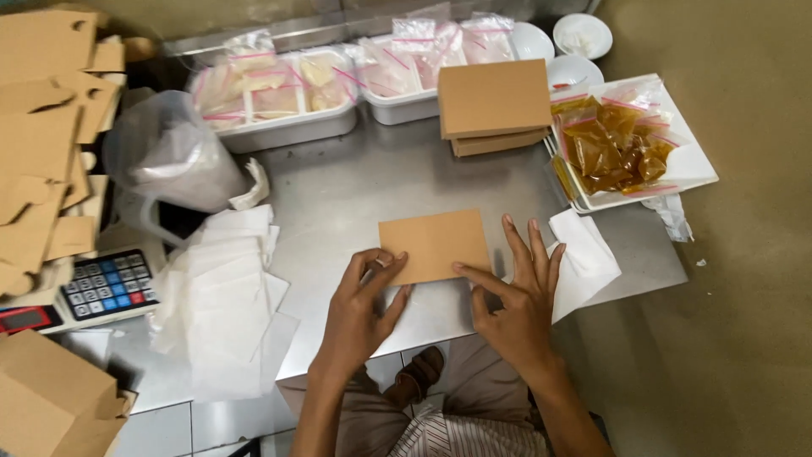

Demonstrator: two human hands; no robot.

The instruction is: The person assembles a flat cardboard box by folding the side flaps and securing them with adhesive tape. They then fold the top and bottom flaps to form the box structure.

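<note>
A flat brown card [434, 244] is lying on the steel bench [338, 203], near its front edge, and both hands are working at its lower edge. The left hand [359, 313] is pinching the card's lower left corner, its grip closing on the corner with thumb and fingers curling together. The right hand [516, 300] is pressing the lower right edge with the thumb, while its fingers [529, 250] are spreading apart and lying flat, partly on the bench and partly on a white paper sheet [584, 262] just beside the card; that grip is not clamping anything.

Behind the card, a stack of brown boxes [495, 106] is sitting further back on the bench. To its right, a white tray [689, 165] is holding small bags of brown sauce [613, 144]. Along the back, two white bins [292, 127] are holding clear bags with pink seals [254, 85]. Three white bowls [584, 34] are standing at the far right corner.

On the left, a pile of white paper [220, 296] is spreading over the bench, with a clear plastic jug [173, 152] behind it. A calculator [110, 283] is lying at the left edge, and flat cardboard blanks [42, 127] are stacking up beyond it. A folded brown box [51, 402] is sitting in the lower left corner.
</note>
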